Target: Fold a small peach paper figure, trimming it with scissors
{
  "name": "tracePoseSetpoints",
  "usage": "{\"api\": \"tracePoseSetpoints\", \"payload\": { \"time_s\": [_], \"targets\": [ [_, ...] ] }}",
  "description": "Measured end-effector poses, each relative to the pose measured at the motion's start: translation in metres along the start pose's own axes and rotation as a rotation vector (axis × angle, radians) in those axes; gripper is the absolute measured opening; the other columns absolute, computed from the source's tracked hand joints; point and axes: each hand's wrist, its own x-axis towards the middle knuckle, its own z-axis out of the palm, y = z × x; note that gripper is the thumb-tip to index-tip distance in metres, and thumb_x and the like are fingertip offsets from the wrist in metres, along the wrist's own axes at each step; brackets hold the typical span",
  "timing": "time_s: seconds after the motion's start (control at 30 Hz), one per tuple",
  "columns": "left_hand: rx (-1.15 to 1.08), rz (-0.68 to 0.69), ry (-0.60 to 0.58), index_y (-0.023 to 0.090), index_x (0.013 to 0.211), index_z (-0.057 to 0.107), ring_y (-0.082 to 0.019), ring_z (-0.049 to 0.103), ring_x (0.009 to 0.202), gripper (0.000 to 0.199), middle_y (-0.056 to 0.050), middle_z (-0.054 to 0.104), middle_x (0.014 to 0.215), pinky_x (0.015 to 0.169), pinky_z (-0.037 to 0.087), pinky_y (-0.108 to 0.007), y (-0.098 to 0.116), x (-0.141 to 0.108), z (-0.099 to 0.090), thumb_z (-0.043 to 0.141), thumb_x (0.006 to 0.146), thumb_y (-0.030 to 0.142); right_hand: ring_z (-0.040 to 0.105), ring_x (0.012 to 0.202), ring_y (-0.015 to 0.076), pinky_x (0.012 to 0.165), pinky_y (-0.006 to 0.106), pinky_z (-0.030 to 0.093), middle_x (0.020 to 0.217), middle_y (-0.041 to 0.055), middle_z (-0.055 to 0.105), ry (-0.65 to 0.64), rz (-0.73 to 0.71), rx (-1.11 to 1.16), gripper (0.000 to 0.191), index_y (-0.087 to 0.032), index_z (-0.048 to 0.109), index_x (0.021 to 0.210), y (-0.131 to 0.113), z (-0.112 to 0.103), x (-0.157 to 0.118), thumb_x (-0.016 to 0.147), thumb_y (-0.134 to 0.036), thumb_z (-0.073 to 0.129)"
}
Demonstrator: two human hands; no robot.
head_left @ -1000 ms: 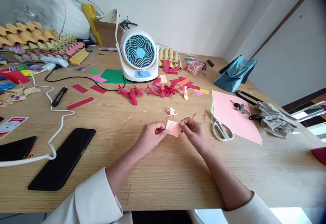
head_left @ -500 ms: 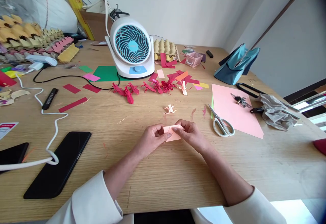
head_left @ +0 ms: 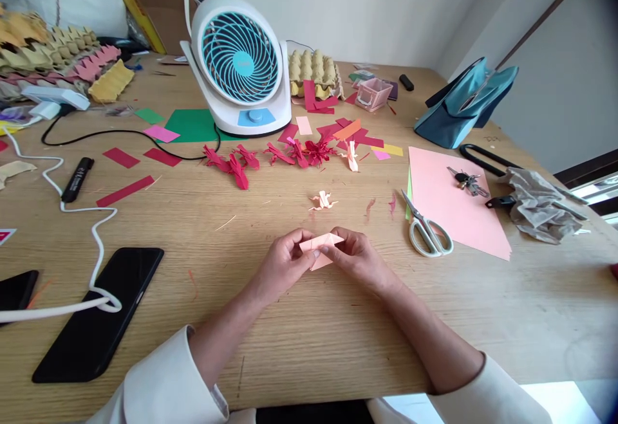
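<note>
A small piece of pale pink paper [head_left: 320,242], partly folded with a pointed corner on the right, is held between both hands above the table. My left hand [head_left: 286,260] pinches its left side, thumb in front. My right hand [head_left: 358,258] grips the right side, its thumb near the left thumb at the middle of the paper. The fingers behind the paper are hidden. Just beyond the hands lies a pale pink folded paper figure [head_left: 323,201] with thin limbs. Farther back, another pale figure [head_left: 351,156] sits beside several red folded ones [head_left: 299,154].
White-handled scissors [head_left: 429,234] lie right of my hands, by pink sheets [head_left: 449,212] with keys [head_left: 468,181] on top. A fan [head_left: 241,64] stands at the back. On the left are a black phone [head_left: 103,321], a white cable [head_left: 99,244] and red paper strips [head_left: 125,191].
The pink paper has been turned and its upper part folded over, so a pointed corner now shows on the right. The whole view has shifted slightly.
</note>
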Motion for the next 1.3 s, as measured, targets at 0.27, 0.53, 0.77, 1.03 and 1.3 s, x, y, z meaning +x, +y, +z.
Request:
{"api": "tracePoseSetpoints", "payload": {
  "time_s": [0.27, 0.53, 0.77, 1.03, 1.3],
  "targets": [
    [-0.035, 0.007, 0.004, 0.016, 0.076, 0.062, -0.012, 0.050, 0.066, 0.030, 0.000, 0.057, 0.070, 0.062, 0.038, -0.023, -0.0010, -0.0005, 0.0007, 0.065, 0.084, 0.045, 0.033, 0.056, 0.0085, 0.050, 0.023, 0.024, 0.061, -0.0055, 0.040, -0.019, 0.024, -0.217, 0.036, -0.018, 0.051, 0.070, -0.0007, -0.0011, -0.0057, 0.082, -0.049, 0.066],
    [-0.188, -0.019, 0.103, 0.015, 0.074, 0.061, -0.011, 0.051, 0.065, 0.030, 0.001, 0.057, 0.069, 0.063, 0.040, -0.023, -0.0026, 0.0041, -0.0004, 0.070, 0.078, 0.043, 0.043, 0.063, 0.0106, 0.057, 0.024, 0.033, 0.070, -0.0008, 0.055, -0.074, -0.033, -0.182, 0.033, -0.016, 0.060, 0.078, 0.0017, -0.0009, -0.0072, 0.085, -0.047, 0.063],
    [-0.207, -0.035, 0.126, 0.015, 0.072, 0.059, -0.009, 0.048, 0.062, 0.027, 0.003, 0.054, 0.066, 0.059, 0.038, -0.021, -0.0027, 0.0043, -0.0019, 0.070, 0.077, 0.040, 0.043, 0.062, 0.0105, 0.056, 0.024, 0.032, 0.069, -0.0020, 0.053, -0.088, -0.025, -0.216, 0.030, -0.016, 0.059, 0.077, -0.0007, -0.0006, -0.0078, 0.086, -0.044, 0.063],
    [-0.313, -0.033, 0.176, 0.015, 0.074, 0.058, -0.009, 0.048, 0.063, 0.031, 0.003, 0.055, 0.068, 0.058, 0.038, -0.020, 0.0021, 0.0043, -0.0011, 0.073, 0.075, 0.042, 0.049, 0.068, 0.0126, 0.062, 0.026, 0.036, 0.076, 0.0006, 0.060, -0.149, -0.028, -0.162, 0.027, -0.016, 0.063, 0.085, -0.0006, -0.0021, -0.0080, 0.085, -0.043, 0.065],
    [-0.270, 0.011, 0.196, 0.015, 0.080, 0.059, -0.009, 0.051, 0.065, 0.028, 0.003, 0.056, 0.071, 0.062, 0.041, -0.021, -0.0006, 0.0036, -0.0016, 0.072, 0.078, 0.040, 0.049, 0.070, 0.0125, 0.065, 0.026, 0.036, 0.078, 0.0008, 0.059, -0.174, -0.073, -0.081, 0.027, -0.016, 0.063, 0.088, 0.0041, -0.0061, -0.0063, 0.089, -0.043, 0.063]
  ]
}}
